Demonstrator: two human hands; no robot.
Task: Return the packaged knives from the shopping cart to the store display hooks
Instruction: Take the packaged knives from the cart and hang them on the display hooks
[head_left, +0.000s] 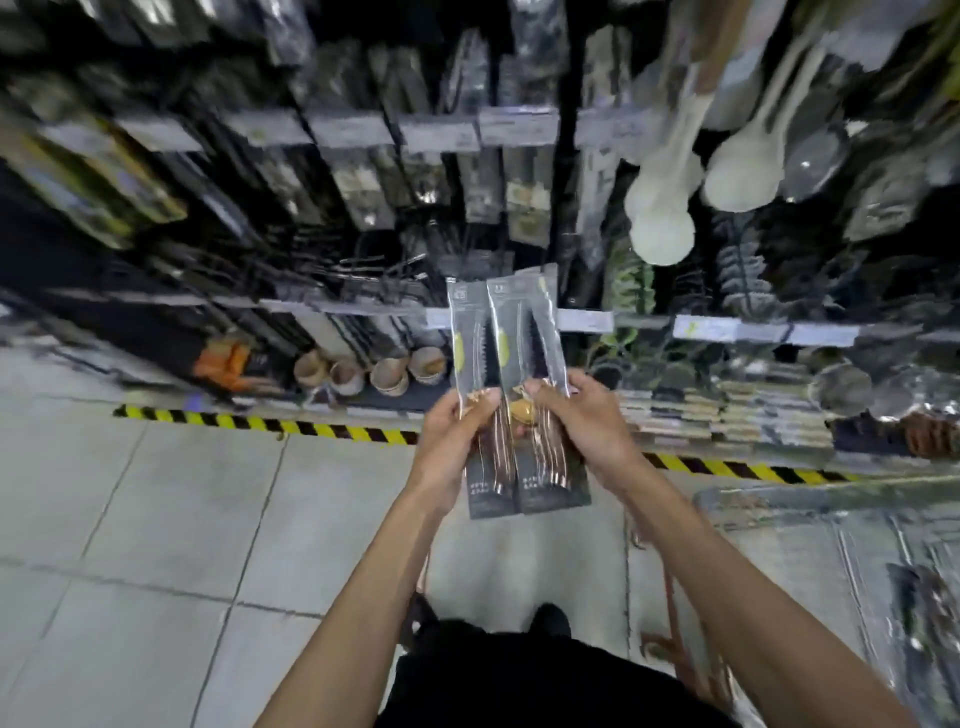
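a shop aisle: packaged utensils (358, 171) hang above shelf price tags (584, 320).

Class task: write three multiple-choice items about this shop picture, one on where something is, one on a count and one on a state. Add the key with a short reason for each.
1. Where is the shopping cart relative to the person?
A. At their lower right
B. At their far left
C. Behind the shelves

2. How many knife packages are held up?
A. One
B. Two
C. Four

3. What state are the packages in?
A. Hung on hooks
B. Lying on the floor
C. Held in the hands

Key:
1 A, its wire rim shows at the lower right.
2 B, two lie side by side.
3 C, the left hand and the right hand each grip one.
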